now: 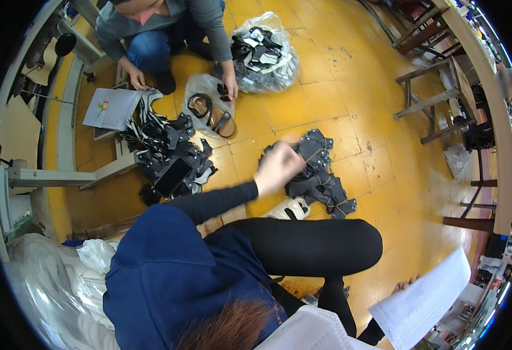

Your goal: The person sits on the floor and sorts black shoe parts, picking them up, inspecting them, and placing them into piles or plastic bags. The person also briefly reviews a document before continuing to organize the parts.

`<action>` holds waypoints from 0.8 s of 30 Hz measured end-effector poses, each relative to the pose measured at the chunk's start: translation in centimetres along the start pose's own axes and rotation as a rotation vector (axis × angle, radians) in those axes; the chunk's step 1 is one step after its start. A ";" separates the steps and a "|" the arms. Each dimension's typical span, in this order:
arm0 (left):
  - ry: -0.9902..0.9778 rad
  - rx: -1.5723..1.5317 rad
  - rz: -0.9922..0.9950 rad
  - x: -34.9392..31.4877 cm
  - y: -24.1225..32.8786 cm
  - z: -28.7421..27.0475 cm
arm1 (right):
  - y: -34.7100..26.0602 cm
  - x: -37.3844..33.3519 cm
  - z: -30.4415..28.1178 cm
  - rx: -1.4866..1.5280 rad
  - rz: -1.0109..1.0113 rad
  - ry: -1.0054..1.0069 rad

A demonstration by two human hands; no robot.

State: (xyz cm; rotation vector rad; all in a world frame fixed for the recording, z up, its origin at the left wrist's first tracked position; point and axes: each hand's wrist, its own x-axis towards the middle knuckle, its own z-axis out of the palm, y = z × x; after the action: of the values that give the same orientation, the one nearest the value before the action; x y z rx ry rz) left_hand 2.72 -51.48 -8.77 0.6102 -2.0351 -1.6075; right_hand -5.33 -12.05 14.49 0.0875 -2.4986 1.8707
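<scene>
My left hand (279, 167) is stretched forward over a pile of dark grey cut pieces (320, 175) on the floor. It is smeared by motion, and its grip cannot be made out. Thin bands tie some of those pieces into bundles. My right hand (406, 284) holds a printed paper sheet (428, 300) by its edge, low on the right; the sheet covers part of the hand. A cream sandal or shoe (294, 209) lies between the dark pile and my knee.
Across from me a co-worker (162, 35) crouches, one hand at a clear bag with a strappy sandal (224, 124). Nearby are more black and white pieces (177, 137), a phone (172, 177), a notebook (111, 109) and a full plastic bag (264, 52). A wooden stool (442, 96) stands right.
</scene>
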 end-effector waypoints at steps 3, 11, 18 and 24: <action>0.046 0.665 -0.598 7.7 -11.1 -7.4 | 0.2 -0.3 0.8 -0.097 0.005 0.031; -0.107 0.991 -0.909 10.0 -24.6 -10.7 | 0.8 -0.2 2.4 -0.223 0.031 0.015; -0.162 0.987 -0.936 10.2 -25.5 -10.6 | 0.8 0.0 2.9 -0.264 0.033 -0.009; -0.100 0.941 -0.872 9.5 -22.2 -10.3 | 0.8 0.3 3.2 -0.293 0.028 -0.018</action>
State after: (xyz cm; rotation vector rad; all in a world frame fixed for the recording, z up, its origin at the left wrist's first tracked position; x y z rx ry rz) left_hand 2.74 -69.90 -27.52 1.9836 -2.7516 -0.8910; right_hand -5.64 -14.94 12.82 0.0637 -2.7659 1.4968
